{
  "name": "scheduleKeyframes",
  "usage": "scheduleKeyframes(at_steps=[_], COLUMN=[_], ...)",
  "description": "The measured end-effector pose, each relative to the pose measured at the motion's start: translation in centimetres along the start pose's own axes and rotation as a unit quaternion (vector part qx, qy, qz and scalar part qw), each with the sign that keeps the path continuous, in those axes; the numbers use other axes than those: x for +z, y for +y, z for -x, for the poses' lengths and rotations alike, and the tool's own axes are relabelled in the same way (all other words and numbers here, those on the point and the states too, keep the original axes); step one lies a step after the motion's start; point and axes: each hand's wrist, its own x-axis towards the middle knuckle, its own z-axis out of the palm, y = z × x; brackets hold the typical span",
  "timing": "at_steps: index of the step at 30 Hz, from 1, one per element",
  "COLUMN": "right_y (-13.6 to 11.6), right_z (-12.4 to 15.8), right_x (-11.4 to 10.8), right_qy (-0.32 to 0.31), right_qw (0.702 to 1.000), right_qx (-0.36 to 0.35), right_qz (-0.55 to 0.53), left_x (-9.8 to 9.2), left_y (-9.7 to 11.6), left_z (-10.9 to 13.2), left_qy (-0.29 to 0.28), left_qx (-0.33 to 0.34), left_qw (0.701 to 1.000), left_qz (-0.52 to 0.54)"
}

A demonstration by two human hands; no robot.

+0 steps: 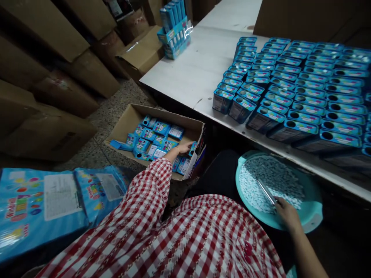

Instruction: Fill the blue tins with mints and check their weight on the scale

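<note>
My left hand (184, 148) reaches down into an open cardboard box (127, 123) on the floor and closes on a small blue packet (193, 148) near the box's right wall. Several more flat blue packets (153, 135) lie loose in that box. My right hand (285, 212) rests in a teal basin (313, 210) on my lap, gripping a thin metal scoop or rod (266, 192) that lies over a heap of small white pieces (269, 181).
A white table (197, 69) carries many rows of upright blue boxes (295, 88) with round holes on top. A blue display pack (175, 29) stands at its far end. Brown cartons (58, 77) are stacked at left. Large blue bags (43, 204) lie at lower left.
</note>
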Motion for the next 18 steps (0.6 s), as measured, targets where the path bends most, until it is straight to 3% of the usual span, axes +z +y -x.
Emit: scheduleKeyframes(at_steps=[2, 7, 11, 14, 16, 18], right_y=[-0.3, -1.5, -3.0, -4.4, -5.1, -5.4], right_z=[0.2, 0.4, 1.0, 1.9, 2.6, 3.2], right_x=[-0.2, -1.4, -1.9, -1.6, -1.8, -3.2], right_qy=[0.001, 0.015, -0.009, -0.032, -0.022, 0.031], right_qw=[1.000, 0.998, 0.997, 0.997, 0.998, 0.999], right_qx=[-0.001, 0.026, 0.016, -0.011, -0.009, -0.014], right_qz=[0.007, 0.056, 0.080, 0.066, 0.050, 0.022], left_x=[-0.4, -1.6, -1.0, 0.2, 1.1, 2.0], left_y=[0.0, 1.4, 3.4, 4.6, 5.2, 5.6], left_z=[0.7, 2.5, 4.2, 5.5, 6.1, 6.2], left_qy=[-0.041, -0.035, -0.041, -0.001, 0.030, 0.065], left_qx=[0.035, 0.060, -0.022, -0.104, -0.149, -0.165], left_qw=[0.999, 0.997, 0.999, 0.992, 0.985, 0.982], left_qz=[0.000, -0.043, 0.010, 0.075, 0.081, 0.067])
